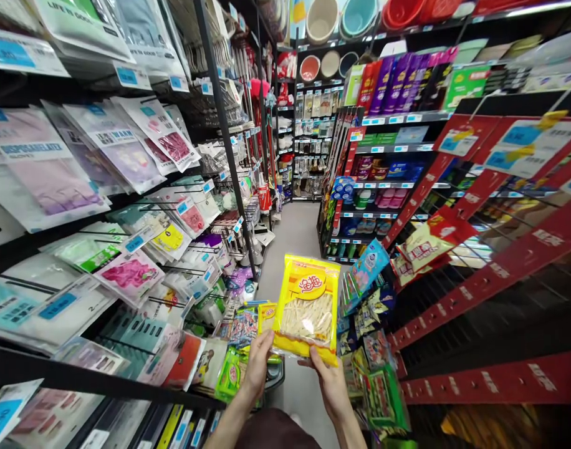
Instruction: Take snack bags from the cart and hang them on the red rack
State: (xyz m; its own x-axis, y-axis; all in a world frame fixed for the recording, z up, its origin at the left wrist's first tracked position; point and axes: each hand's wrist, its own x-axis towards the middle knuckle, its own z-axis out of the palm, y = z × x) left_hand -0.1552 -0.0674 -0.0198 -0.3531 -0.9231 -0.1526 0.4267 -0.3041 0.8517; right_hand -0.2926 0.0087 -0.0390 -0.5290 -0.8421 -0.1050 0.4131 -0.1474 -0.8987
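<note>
A yellow snack packet (308, 312) with a clear window showing pale shredded strips is held up in front of me, its printed side facing me. My left hand (260, 358) pinches its lower left corner. My right hand (325, 371) grips the lower right edge, thumb on the front and fingers partly hidden behind. Below and to the left, a dark basket or cart (275, 374) is partly in view. Several packets lie about it, among them a green packet (229, 374) and another yellow packet (267, 317) partly covered by the held one.
Hanging packs (131, 274) on hooks line the left shelves. At right, a red-and-black rack (491, 268) carries snack bags, including a blue bag (370, 265) and a red-and-cream bag (430, 243). The grey aisle floor (302, 231) runs between them toward shelves with basins (321, 20).
</note>
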